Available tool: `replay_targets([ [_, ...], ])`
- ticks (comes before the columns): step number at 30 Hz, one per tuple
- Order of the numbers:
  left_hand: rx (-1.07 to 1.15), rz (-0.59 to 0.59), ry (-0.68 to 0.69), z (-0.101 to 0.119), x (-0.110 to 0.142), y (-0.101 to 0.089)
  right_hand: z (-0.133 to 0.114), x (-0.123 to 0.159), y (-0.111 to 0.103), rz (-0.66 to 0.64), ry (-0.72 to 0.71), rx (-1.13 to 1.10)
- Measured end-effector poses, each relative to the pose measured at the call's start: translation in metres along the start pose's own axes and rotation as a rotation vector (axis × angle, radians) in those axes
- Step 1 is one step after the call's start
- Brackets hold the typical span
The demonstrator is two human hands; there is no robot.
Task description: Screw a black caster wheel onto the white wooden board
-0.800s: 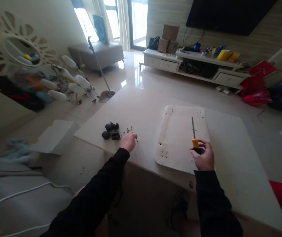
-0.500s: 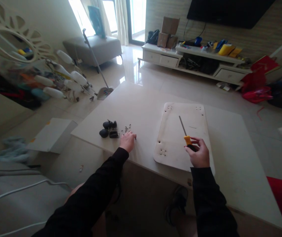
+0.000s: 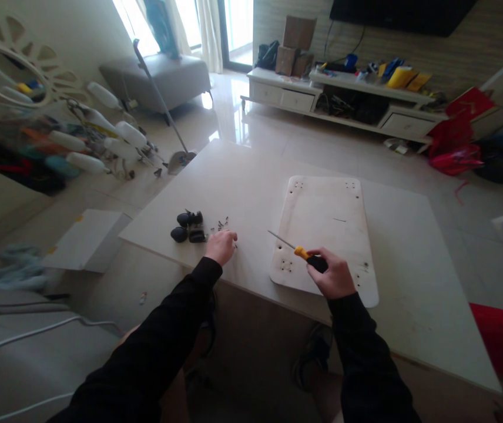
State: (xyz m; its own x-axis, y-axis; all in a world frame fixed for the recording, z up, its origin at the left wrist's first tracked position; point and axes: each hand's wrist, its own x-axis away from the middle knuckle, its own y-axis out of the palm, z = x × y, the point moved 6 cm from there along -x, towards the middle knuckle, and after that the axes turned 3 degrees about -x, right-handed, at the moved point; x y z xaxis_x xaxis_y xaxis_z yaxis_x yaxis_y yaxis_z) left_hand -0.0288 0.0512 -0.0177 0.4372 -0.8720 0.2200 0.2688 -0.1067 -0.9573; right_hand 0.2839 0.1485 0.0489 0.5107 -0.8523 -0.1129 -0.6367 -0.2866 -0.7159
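The right grip [image 3: 333, 275] is closed around a yellow-and-black screwdriver [image 3: 301, 252] that slants out to its left; below and beyond that grip, a drilled, round-cornered board [image 3: 322, 220] lies on the worktop [image 3: 414, 276]. The left grip [image 3: 220, 247] is curled, whether around anything I cannot tell, with small screws [image 3: 221, 224] just beyond it and black casters [image 3: 179, 234] to its left

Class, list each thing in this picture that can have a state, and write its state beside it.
Yellow-and-black screwdriver: held aslant in the bare right hand
Pale rectangular board with holes: flat on the white table, no casters on top
Black round-wheeled casters: loose, grouped together
Small metal screws: loose, scattered
Bare left hand: curled beside the screws; whether holding one, unclear
White cabinet drawer: shut
Black flat television: screen dark
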Motion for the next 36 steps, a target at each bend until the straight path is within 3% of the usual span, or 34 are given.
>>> replay_targets([
  [5,0.027,0.002,-0.044,-0.008,0.001,-0.012,-0.018,0.0,0.052,-0.23,-0.098,0.055],
  [12,0.09,-0.007,-0.084,-0.01,0.004,-0.026,-0.036,0.001,0.094,-0.331,-0.122,0.094],
  [18,0.145,-0.007,-0.09,-0.012,0.006,-0.032,-0.04,-0.003,0.104,-0.345,-0.114,0.122],
  [28,0.188,-0.002,-0.104,-0.012,0.009,-0.036,-0.039,-0.004,0.094,-0.284,-0.088,0.142],
  [36,0.205,-0.009,-0.109,-0.009,0.008,-0.035,-0.043,0.0,0.103,-0.296,-0.089,0.141],
])
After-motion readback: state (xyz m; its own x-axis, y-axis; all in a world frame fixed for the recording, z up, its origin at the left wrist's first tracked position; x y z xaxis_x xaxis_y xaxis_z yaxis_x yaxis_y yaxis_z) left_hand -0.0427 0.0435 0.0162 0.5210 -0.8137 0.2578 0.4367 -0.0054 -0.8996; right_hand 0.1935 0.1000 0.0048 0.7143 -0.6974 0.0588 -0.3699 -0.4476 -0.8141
